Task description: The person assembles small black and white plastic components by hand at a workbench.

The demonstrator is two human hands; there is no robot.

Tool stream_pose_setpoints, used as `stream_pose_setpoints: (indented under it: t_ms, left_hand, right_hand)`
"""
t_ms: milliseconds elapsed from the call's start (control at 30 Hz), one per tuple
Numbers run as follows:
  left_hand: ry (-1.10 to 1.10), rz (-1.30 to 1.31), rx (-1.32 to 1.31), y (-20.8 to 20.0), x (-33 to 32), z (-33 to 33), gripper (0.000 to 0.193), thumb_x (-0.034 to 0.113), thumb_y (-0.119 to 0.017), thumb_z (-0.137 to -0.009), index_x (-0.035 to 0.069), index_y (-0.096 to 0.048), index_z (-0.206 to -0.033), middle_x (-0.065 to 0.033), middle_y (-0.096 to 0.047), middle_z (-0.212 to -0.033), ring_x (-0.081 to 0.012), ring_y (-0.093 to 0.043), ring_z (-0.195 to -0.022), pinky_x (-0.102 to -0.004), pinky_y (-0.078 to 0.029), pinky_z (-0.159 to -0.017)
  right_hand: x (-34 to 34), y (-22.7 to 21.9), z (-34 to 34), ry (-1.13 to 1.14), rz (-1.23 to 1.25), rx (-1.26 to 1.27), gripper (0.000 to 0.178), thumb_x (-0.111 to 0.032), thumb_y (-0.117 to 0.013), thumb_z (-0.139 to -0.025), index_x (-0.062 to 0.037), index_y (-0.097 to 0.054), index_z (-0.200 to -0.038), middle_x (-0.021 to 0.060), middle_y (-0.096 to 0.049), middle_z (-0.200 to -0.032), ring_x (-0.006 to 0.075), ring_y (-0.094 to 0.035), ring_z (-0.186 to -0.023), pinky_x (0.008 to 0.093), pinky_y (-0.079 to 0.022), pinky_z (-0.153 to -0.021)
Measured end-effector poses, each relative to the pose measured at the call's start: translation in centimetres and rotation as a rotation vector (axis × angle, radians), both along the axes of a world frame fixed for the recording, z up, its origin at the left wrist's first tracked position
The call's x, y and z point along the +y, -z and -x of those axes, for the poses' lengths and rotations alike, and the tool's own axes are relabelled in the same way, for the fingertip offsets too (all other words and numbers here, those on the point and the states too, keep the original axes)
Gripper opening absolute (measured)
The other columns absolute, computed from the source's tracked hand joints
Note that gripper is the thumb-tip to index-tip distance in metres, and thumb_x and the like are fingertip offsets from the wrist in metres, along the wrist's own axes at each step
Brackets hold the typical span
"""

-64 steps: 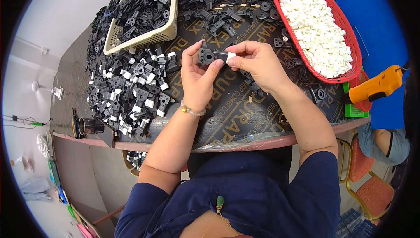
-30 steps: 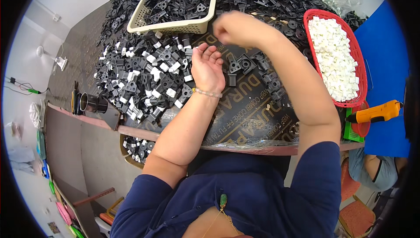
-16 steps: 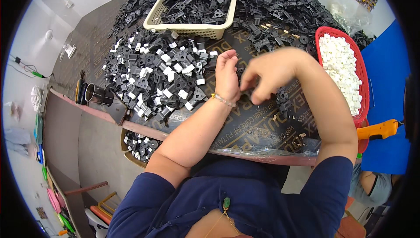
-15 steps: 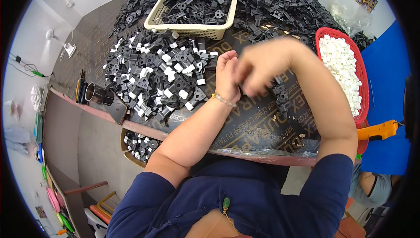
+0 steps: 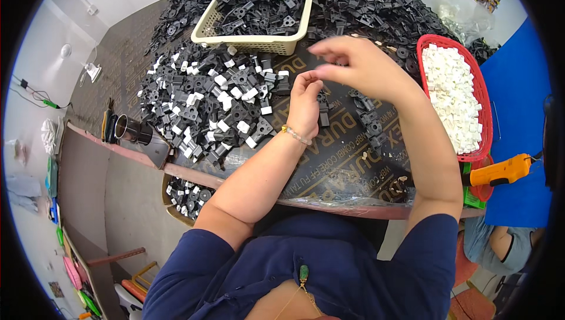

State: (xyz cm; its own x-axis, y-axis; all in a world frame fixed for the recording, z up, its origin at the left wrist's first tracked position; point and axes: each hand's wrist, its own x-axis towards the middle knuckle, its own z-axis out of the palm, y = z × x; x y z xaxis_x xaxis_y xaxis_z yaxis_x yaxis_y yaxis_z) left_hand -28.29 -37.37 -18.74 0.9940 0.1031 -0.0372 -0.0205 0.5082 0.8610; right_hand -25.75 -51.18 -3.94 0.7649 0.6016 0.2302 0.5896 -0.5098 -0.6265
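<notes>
Over the middle of the table my left hand (image 5: 305, 108) is closed, fingers curled in and thumb against them. Whatever it may hold is hidden. A black plastic part (image 5: 323, 110) shows right beside its palm; I cannot tell if it is gripped or lies on the table. My right hand (image 5: 362, 70) hovers just beyond and to the right, fingers apart, thumb close to the left fingertips. Several loose black parts (image 5: 369, 120) lie below the right wrist. Left of my left hand spreads a pile of black parts with white caps (image 5: 218, 99).
A cream basket (image 5: 247, 43) full of black parts stands at the back, before a large black heap (image 5: 371, 5). On the right is a red basket (image 5: 486, 108) of small white pieces (image 5: 453, 96), near an orange-handled tool (image 5: 500, 171). A box of parts (image 5: 187, 199) sits below the table's left edge.
My right hand has moved up and away from my left hand, and its fingers have spread. My left hand stays nearly in place. The black part beside the left palm has come into view.
</notes>
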Motion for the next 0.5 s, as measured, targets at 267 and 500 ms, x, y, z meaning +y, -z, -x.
stream_pose_setpoints:
  t_ms: [267,500]
  left_hand:
    - [0.158,-0.079,-0.046,-0.1,-0.5,0.8,0.022,0.008,-0.058,-0.096,0.009,-0.063,-0.117,0.0047,-0.059,-0.110,-0.0066,-0.051,-0.100,-0.0227,-0.039,-0.089]
    - [0.159,-0.301,-0.128,-0.3,-0.5,0.8,0.025,0.008,-0.061,-0.092,0.004,-0.060,-0.117,-0.0010,-0.059,-0.110,-0.0122,-0.054,-0.100,-0.0268,-0.044,-0.091]
  right_hand:
    - [-11.3,6.6,5.7,0.336,0.304,0.073,0.040,-0.015,-0.073,-0.086,-0.0003,-0.065,-0.122,0.0168,-0.069,-0.105,0.0251,-0.067,-0.088,0.0354,-0.053,-0.082]
    - [-10.4,10.9,4.2,0.498,0.220,0.021,0.058,-0.036,-0.075,-0.084,0.0011,-0.061,-0.125,0.0205,-0.067,-0.109,0.0345,-0.065,-0.099,0.0429,-0.051,-0.089]
